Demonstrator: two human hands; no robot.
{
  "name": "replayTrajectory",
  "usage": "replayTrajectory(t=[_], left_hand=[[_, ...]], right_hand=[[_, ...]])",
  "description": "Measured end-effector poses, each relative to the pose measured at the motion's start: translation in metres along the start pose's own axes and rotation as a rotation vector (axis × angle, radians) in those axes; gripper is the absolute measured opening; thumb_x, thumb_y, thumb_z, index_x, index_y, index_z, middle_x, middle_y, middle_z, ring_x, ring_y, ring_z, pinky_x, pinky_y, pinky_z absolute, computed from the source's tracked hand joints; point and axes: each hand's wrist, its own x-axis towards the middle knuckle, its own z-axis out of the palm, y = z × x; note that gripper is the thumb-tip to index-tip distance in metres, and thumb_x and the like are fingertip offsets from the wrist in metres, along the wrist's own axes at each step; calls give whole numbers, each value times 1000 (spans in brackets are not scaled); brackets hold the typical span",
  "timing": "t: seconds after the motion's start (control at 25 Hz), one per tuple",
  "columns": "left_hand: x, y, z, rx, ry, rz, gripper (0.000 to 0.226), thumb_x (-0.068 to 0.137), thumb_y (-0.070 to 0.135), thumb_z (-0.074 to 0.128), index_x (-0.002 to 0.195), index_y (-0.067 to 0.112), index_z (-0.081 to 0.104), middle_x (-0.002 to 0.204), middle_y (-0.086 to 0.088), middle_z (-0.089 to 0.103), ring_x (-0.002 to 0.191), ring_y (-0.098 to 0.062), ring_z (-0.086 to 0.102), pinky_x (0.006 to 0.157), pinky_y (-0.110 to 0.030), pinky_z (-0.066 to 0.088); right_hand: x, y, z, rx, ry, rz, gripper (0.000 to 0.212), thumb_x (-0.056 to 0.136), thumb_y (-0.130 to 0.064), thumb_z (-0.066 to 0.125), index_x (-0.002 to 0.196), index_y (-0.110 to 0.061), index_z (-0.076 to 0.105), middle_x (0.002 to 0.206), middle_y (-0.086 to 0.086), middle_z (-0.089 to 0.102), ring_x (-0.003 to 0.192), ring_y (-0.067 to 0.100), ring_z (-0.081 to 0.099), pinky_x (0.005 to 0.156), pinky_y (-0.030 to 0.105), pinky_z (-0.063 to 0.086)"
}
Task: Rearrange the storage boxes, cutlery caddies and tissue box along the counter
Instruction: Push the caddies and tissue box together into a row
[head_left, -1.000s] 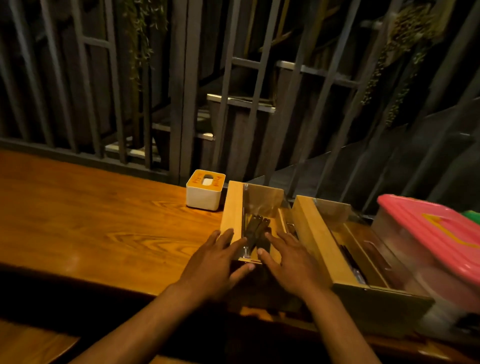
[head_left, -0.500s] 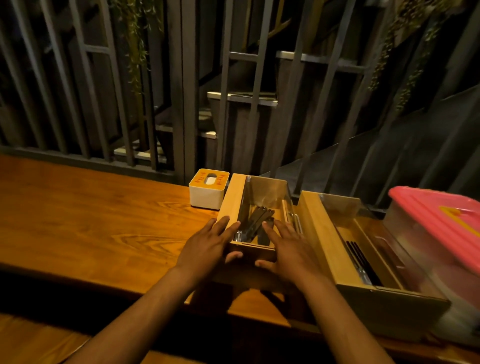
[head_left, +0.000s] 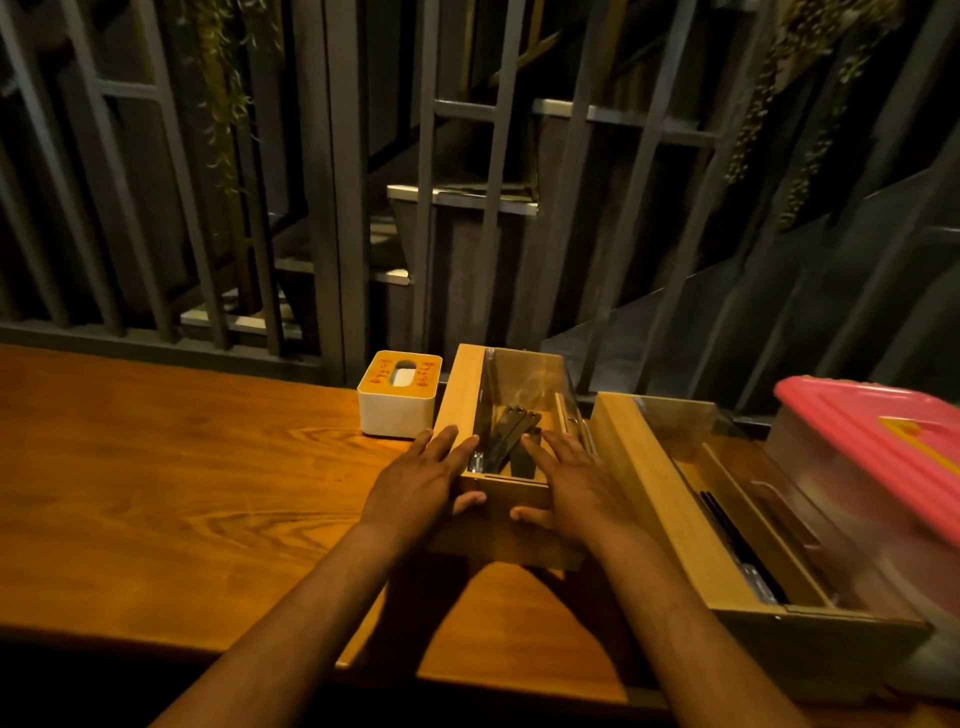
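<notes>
A narrow wooden cutlery caddy (head_left: 465, 395) with a clear lid and dark cutlery inside stands on the wooden counter (head_left: 182, 483). My left hand (head_left: 421, 480) grips its near left corner, fingers on top and thumb on the front face. My right hand (head_left: 569, 480) holds the near right corner the same way. A white tissue box (head_left: 397, 397) with an orange top sits just left of the caddy at the back. A larger wooden caddy (head_left: 654, 499) lies to the right, angled. A clear storage box with a pink lid (head_left: 872, 441) is at the far right.
Dark metal railing bars (head_left: 337, 208) run directly behind the counter's back edge, with stairs beyond. The counter's front edge (head_left: 260, 644) is close to my body. A broad stretch of bare wood extends to the left of the tissue box.
The narrow caddy has slid away from me toward the back of the counter, both hands staying on its near end. Its back end now sits beside the tissue box.
</notes>
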Motion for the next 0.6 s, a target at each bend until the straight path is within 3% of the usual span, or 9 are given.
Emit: replayTrajectory(t=[0.32, 0.6], left_hand=[[10, -7, 12, -21, 39, 22, 76, 90, 66, 37, 153, 30, 15, 162, -5, 19, 147, -30, 19, 102, -43, 45], [-1, 6, -6, 121, 6, -4, 71, 94, 56, 42, 152, 27, 14, 159, -11, 25, 146, -34, 19, 115, -49, 28]], right_hand=[[7, 5, -2, -10, -27, -9, 99, 77, -62, 65, 152, -39, 4, 164, -3, 1, 150, 24, -3, 120, 49, 11], [-13, -8, -18, 25, -14, 54, 105, 76, -55, 70, 151, -39, -3, 164, 1, 2, 149, 27, 1, 118, 52, 17]])
